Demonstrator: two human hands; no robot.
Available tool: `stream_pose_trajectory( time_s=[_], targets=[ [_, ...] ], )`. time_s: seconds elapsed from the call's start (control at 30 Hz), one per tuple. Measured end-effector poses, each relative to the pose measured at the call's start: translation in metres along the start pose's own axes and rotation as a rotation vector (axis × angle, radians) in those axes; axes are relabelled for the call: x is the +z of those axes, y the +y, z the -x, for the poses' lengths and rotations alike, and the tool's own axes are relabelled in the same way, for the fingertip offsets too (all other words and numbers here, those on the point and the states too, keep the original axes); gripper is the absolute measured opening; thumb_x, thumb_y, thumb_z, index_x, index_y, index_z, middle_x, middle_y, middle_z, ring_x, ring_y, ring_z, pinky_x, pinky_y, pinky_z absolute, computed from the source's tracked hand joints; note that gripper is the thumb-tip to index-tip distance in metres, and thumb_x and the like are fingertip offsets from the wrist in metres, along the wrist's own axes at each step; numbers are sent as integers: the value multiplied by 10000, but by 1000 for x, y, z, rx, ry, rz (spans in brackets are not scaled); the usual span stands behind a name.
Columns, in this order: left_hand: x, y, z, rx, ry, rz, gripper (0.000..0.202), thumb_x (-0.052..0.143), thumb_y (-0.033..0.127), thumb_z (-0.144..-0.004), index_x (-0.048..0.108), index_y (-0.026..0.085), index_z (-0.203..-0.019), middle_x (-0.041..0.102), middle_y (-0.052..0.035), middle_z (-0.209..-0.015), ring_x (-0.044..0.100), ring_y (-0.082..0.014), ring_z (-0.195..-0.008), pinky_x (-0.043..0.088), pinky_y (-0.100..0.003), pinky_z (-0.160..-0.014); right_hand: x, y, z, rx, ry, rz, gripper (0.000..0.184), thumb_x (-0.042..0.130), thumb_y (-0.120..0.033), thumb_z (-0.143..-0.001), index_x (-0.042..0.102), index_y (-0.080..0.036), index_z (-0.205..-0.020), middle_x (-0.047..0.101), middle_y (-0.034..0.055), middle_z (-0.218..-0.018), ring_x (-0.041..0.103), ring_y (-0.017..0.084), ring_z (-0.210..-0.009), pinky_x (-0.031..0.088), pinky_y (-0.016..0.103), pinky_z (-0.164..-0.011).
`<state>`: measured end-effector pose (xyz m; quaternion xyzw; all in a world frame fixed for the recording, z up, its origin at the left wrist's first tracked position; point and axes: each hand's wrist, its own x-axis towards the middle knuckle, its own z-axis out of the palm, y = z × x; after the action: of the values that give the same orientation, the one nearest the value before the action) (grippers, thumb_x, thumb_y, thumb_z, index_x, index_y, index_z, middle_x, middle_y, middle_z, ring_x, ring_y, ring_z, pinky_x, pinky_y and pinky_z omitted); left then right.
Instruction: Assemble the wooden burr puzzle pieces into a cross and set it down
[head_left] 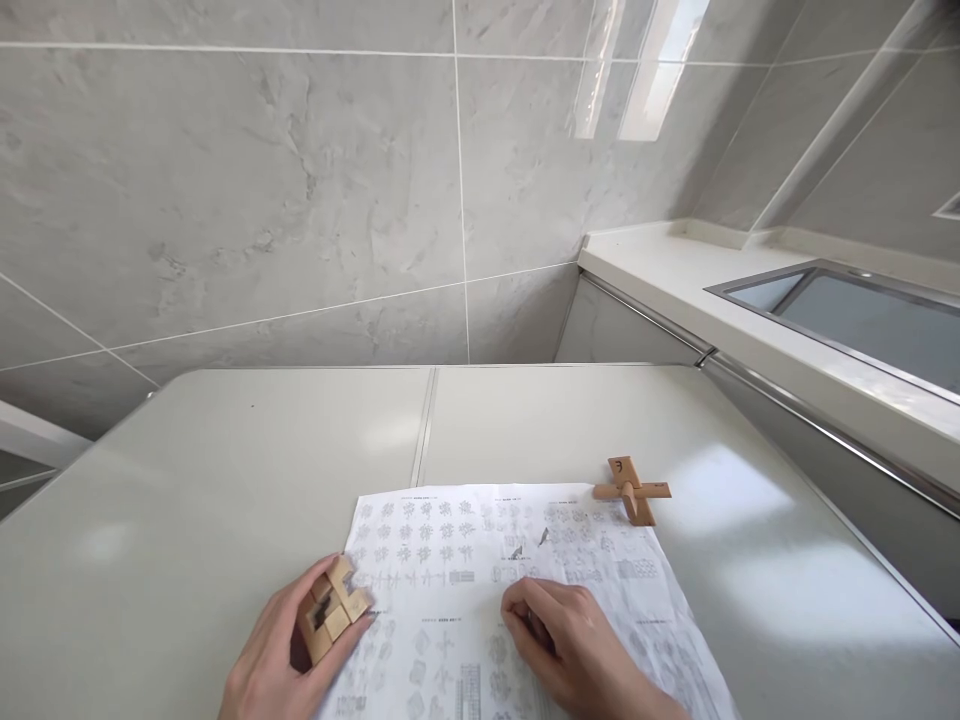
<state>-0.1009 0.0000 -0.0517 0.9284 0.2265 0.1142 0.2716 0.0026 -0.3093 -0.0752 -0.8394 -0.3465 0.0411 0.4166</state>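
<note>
My left hand (277, 650) is closed around a wooden block puzzle (334, 610), made of pale interlocking pieces with a dark gap in its middle. It holds the puzzle at the left edge of a creased instruction sheet (409, 600). Resting on the sheet's right half is my right hand (570, 640), loosely curled, with no object showing in its fingers. Rows of small printed puzzle diagrams cover the paper. At the sheet's far right corner lies a cross-shaped wooden puzzle (631, 492) with dark marks on its arms, apart from both hands.
The pale folding table (225, 470) has a seam across its middle and stands close to a grey tiled wall (300, 180). On the right runs a white counter (660, 265) with a metal-rimmed sink (795, 290). Two small torn-looking spots (544, 537) show on the sheet.
</note>
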Motion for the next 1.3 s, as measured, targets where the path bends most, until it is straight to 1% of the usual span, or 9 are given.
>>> stream_pose_trajectory(
  time_s=[0.1, 0.3, 0.5, 0.67, 0.77, 0.87, 1.03, 1.13, 1.3],
  targets=[
    [5, 19, 0, 23, -60, 53, 645, 736, 664, -914, 591, 375, -1472, 706, -74, -1429, 734, -371, -1223, 699, -437, -853, 1, 0, 0, 25, -20, -17, 195, 470, -134, -1023, 516, -249, -873, 578, -45, -686, 464, 130, -551, 318, 264, -532],
    [40, 70, -11, 401, -524, 252, 644, 834, 416, -939, 554, 468, -1516, 668, -37, -1484, 677, -325, -1337, 623, -484, -1085, -2, 2, 1, 194, -36, -282, 174, 476, -264, -1076, 569, -236, -932, 543, -46, -698, 462, 132, -576, 350, 253, -554],
    [63, 90, -15, 509, -623, 322, 790, 900, 289, -887, 479, 459, -1534, 654, -44, -1452, 653, -326, -1324, 596, -521, -1097, -7, 4, 0, 279, -5, -409, 217, 493, -352, -1085, 584, -235, -926, 525, -48, -708, 439, 140, -603, 357, 253, -566],
    [59, 89, -19, 511, -622, 239, 933, 978, 383, -778, 444, 375, -1544, 581, -98, -1494, 568, -381, -1383, 537, -591, -1136, -1, 6, 3, 209, -24, -285, 179, 472, -283, -1088, 570, -246, -943, 538, -56, -695, 458, 131, -572, 346, 247, -552],
    [50, 84, -28, 494, -599, 165, 867, 1040, 461, -626, 604, 286, -1354, 562, -124, -1411, 536, -425, -1340, 579, -571, -1040, 1, 7, 6, 127, -34, -157, 123, 486, -206, -1062, 574, -248, -988, 574, -67, -674, 483, 116, -518, 339, 241, -528],
    [42, 79, -36, 480, -555, 162, 700, 1029, 456, -640, 684, 283, -1224, 572, -100, -1276, 564, -376, -1223, 590, -489, -960, 3, 7, 7, 30, -36, -8, 80, 618, -197, -1001, 589, -250, -1055, 598, -92, -629, 547, 115, -476, 366, 238, -529],
    [37, 79, -36, 306, -641, 435, 771, 981, 629, -669, 678, 323, -1309, 589, -11, -1000, 621, -248, -944, 559, -379, -911, 12, 8, 8, -98, 2, 184, 222, 793, -336, -937, 598, -249, -997, 630, -84, -590, 592, 146, -442, 361, 261, -496],
    [39, 83, -31, 190, -683, 563, 782, 968, 596, -705, 643, 322, -1362, 608, -7, -992, 636, -242, -963, 545, -368, -950, 14, 9, 8, -40, 32, 151, 165, 734, -279, -957, 574, -250, -929, 644, -65, -627, 586, 137, -456, 395, 253, -503],
    [49, 87, -23, 86, -727, 615, 765, 900, 523, -822, 537, 323, -1464, 664, -39, -1054, 649, -254, -1034, 544, -394, -1001, 3, 8, 8, 157, 87, -149, 130, 629, -320, -1033, 647, -235, -1131, 633, -54, -657, 567, 131, -483, 416, 229, -489]
  ],
)
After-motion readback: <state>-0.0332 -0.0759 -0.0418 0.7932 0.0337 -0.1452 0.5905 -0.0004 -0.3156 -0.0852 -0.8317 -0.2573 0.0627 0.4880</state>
